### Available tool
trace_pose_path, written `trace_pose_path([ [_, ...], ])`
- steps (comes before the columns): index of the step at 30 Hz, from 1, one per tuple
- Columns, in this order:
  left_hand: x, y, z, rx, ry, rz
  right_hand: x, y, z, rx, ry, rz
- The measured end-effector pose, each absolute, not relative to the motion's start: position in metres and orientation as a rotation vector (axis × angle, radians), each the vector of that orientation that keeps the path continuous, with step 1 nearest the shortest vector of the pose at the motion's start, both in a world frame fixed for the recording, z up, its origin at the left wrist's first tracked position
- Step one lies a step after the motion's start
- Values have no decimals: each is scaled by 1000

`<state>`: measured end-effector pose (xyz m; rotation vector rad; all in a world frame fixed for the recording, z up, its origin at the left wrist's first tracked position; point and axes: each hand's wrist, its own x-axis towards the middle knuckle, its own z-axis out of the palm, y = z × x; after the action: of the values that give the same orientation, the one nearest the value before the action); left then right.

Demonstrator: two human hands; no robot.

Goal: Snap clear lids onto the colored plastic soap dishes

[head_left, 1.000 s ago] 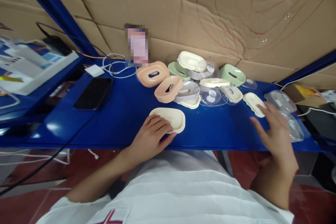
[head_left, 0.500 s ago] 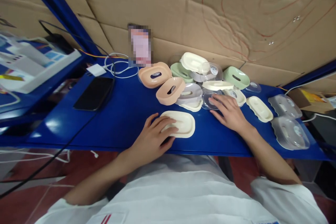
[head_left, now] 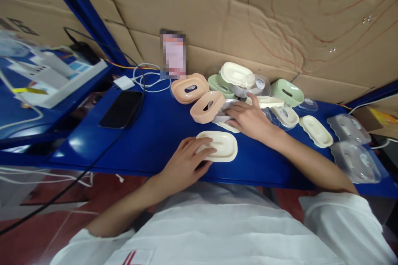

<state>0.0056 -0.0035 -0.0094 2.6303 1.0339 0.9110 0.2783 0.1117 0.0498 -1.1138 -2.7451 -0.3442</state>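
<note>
While we leaned over the blue tabletop [head_left: 155, 132], our left hand [head_left: 186, 163] lay flat on a cream tray [head_left: 222, 145] near the front edge, fingers spread over its left end, pressing down and not closed around it. Our right hand [head_left: 248, 118] reached past it into a pile of soap-dish parts [head_left: 242, 91] against the cardboard wall [head_left: 217, 8]. Its fingers were loosely curled on a grey dish [head_left: 224, 109] at the near side of the pile; we could not tell whether they had closed on it or only touched it.

The pile held peach dishes [head_left: 199, 97], green ones [head_left: 287, 92], cream trays and clear lids, heaped and overlapping. To the right, another cream tray [head_left: 315, 131] lay alone, and two clear lids [head_left: 353, 149] lay side by side near the far right edge. To the left sat a dark phone [head_left: 122, 108], a white cable [head_left: 149, 80] and a white plug.

As far as we could judge, the work was at an early stage: one tray was set out in front of us with nothing on it, no dish appeared joined to a lid, and most of the pile remained unsorted.
</note>
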Motion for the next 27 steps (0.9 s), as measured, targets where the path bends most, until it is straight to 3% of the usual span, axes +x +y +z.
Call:
trace_pose_path([
  [7, 8, -8, -10, 2634, 1216, 1082, 269, 75, 66, -957, -2732, -313],
  [14, 8, -5, -13, 2720, 1231, 976, 261, 20, 44, -679, -2749, -332],
  [27, 6, -2, -16, 2716, 1093, 947, 305, 20, 15, -643, -2672, -154],
])
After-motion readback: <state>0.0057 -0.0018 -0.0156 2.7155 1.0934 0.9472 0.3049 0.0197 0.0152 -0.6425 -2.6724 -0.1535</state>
